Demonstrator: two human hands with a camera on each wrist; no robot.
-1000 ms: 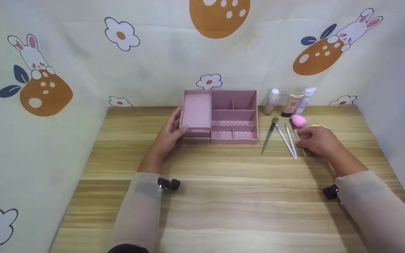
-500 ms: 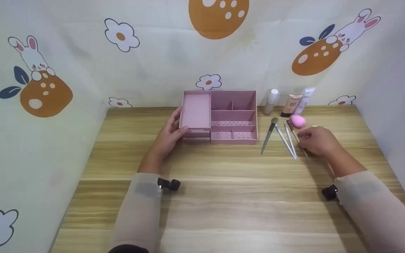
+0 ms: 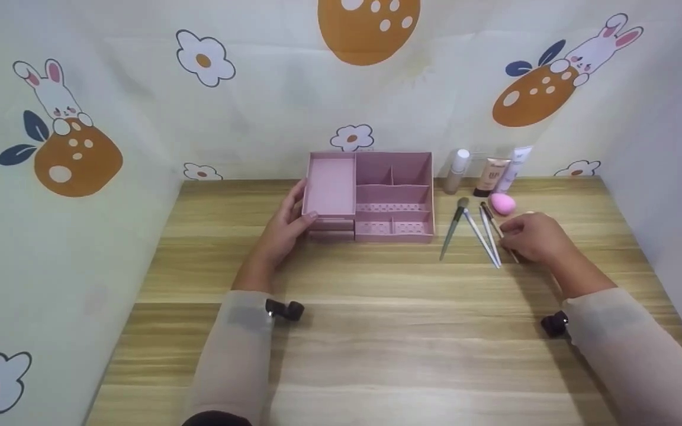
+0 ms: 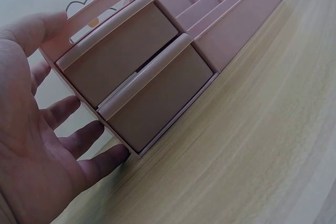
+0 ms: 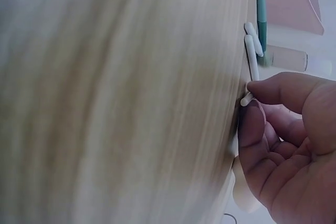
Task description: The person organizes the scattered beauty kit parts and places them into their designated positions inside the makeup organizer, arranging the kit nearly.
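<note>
My left hand [image 3: 285, 231] holds the left side of a pink makeup organizer [image 3: 394, 238]. Its thumb lies on the upper front edge, and the spread fingers [image 4: 86, 135] touch the side beside two drawers [image 4: 163, 98]. My right hand [image 3: 536, 236] pinches a slim brown makeup brush [image 3: 494, 220] between thumb and forefinger; in the right wrist view, the pale end of its handle [image 5: 245, 99] pokes out. To its left lie two thin white sticks [image 3: 482, 238] and a green-handled brush [image 3: 452, 234]. A pink makeup sponge [image 3: 503, 204] sits just beyond the brown brush.
Behind the brushes stand a white-capped bottle [image 3: 457, 171], a beige tube [image 3: 491, 176] and a white tube [image 3: 517, 165]. A beige rounded thing [image 5: 244, 187] is partly hidden behind my right hand. Patterned cloth [image 3: 270, 106] walls in the wooden table [image 3: 376, 343].
The brown brush's dark tip has shifted slightly left, away from the sponge and nearer the white sticks. My right hand has barely moved; my left hand and the organizer stay put.
</note>
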